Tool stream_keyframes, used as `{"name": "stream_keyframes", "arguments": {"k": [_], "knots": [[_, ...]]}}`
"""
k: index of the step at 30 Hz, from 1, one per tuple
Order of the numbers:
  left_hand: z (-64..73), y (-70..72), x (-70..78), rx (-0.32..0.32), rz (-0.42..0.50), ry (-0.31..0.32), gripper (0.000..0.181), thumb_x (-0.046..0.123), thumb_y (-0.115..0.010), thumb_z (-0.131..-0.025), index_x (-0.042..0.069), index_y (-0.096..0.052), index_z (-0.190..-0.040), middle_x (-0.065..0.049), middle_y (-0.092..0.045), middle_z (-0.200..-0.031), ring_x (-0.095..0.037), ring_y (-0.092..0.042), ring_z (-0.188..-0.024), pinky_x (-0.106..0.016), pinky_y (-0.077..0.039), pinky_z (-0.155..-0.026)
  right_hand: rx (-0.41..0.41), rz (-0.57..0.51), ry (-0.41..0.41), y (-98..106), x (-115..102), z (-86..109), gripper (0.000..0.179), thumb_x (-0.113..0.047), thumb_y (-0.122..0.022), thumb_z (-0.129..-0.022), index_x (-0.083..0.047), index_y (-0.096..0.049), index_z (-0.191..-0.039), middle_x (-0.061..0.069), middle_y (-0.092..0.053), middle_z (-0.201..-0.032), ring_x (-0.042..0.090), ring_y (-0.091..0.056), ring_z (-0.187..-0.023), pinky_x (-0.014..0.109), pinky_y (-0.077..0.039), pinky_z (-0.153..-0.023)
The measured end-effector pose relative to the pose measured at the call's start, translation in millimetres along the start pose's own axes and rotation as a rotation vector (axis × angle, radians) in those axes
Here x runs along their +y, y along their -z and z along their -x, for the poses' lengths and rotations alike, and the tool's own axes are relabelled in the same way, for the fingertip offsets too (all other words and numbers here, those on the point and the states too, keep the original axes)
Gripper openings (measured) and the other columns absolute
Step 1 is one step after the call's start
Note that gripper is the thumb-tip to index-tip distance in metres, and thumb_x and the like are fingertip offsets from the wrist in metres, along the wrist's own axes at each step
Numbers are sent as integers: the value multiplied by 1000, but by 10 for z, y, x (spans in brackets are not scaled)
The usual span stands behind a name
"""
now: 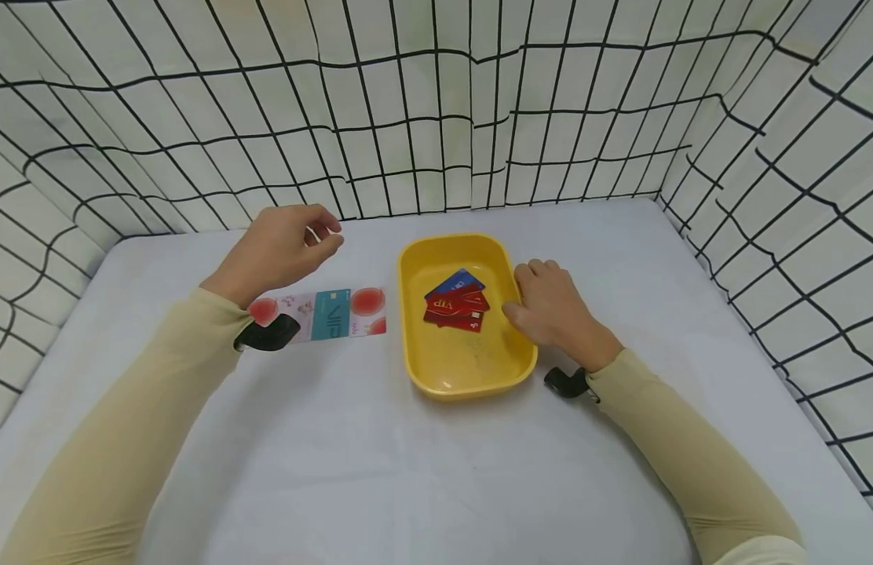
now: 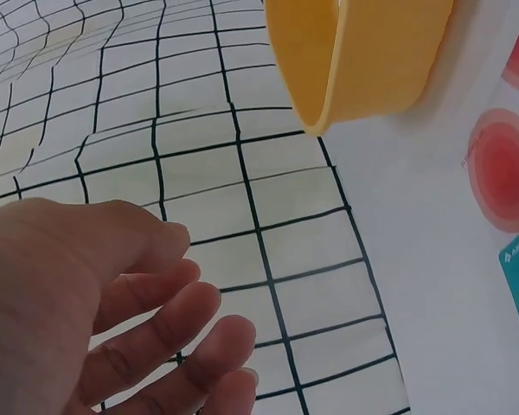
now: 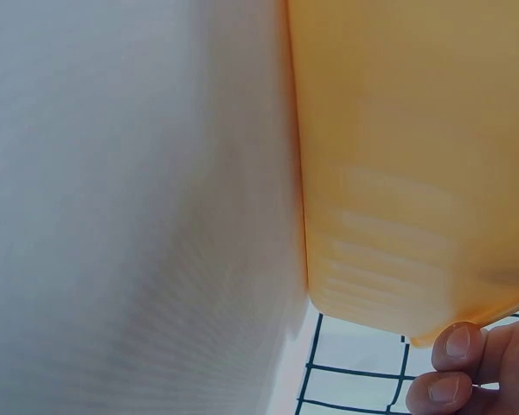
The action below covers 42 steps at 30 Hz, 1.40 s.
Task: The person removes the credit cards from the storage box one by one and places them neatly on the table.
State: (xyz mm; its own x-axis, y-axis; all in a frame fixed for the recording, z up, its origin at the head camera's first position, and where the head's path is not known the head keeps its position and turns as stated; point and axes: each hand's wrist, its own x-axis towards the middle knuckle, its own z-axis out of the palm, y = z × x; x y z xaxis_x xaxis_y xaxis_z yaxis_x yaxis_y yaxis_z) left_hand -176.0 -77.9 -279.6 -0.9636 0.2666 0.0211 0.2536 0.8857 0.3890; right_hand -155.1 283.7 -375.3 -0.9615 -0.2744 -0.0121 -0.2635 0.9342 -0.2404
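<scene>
My right hand (image 1: 555,304) grips the right rim of a yellow plastic tub (image 1: 472,365), with the thumb over the inner side; fingertips (image 3: 454,344) show at the rim in the right wrist view. Inside the tub lie several overlapping red cards (image 1: 456,304), one lettered VIP, and a blue card (image 1: 459,281). My left hand (image 1: 281,247) is raised left of the tub, fingers loosely bent and holding nothing. Below it on the table are a teal VIP card (image 1: 330,315) and pale pink printed pieces with red circles (image 1: 368,301), partly hidden by the left wrist.
A white cloth covers the table (image 1: 436,486). Black wire grid panels (image 1: 408,118) stand along the back and both sides, with white sheeting behind them. Dark wrist cameras (image 1: 268,333) are strapped under both wrists.
</scene>
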Motion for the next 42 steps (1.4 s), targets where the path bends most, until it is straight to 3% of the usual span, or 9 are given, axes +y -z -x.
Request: {"name": "stream_keyframes", "arguments": {"k": [8,21,31,42], "knots": [[-86,-143,248,-10,-12,-106,29,26,-57,-102,8,-68,-122,-14,-72,-109,-28,-64,-100,-45,-60,-87,-5,-1,-1,16,5,-9,46,-30,-49,-90,2,-57,-122,13,-55,-101,31,-47,-99,44,-41,-89],[-240,-482,505,-42,-30,-273,26,21,-63,-100,5,-68,-121,-12,-72,-109,-27,-65,-103,-43,-59,-93,0,2,0,-3,28,-13,43,-31,-49,-90,1,-58,-118,12,-54,-97,31,-47,-96,42,-39,-86],[-345,-752,605,-118,-19,-344,31,25,-69,-98,8,-67,-124,-10,-70,-114,-26,-65,-106,-41,-60,-95,10,-7,14,-6,42,-29,44,-30,-49,-90,1,-59,-119,12,-54,-97,31,-47,-95,41,-39,-85],[-461,-993,681,-270,8,-405,43,30,-76,-95,10,-64,-131,-12,-67,-125,-29,-63,-114,-42,-58,-101,18,-11,16,-23,67,-35,38,-30,-49,-89,-1,-59,-111,11,-53,-93,30,-46,-92,38,-37,-81]]}}
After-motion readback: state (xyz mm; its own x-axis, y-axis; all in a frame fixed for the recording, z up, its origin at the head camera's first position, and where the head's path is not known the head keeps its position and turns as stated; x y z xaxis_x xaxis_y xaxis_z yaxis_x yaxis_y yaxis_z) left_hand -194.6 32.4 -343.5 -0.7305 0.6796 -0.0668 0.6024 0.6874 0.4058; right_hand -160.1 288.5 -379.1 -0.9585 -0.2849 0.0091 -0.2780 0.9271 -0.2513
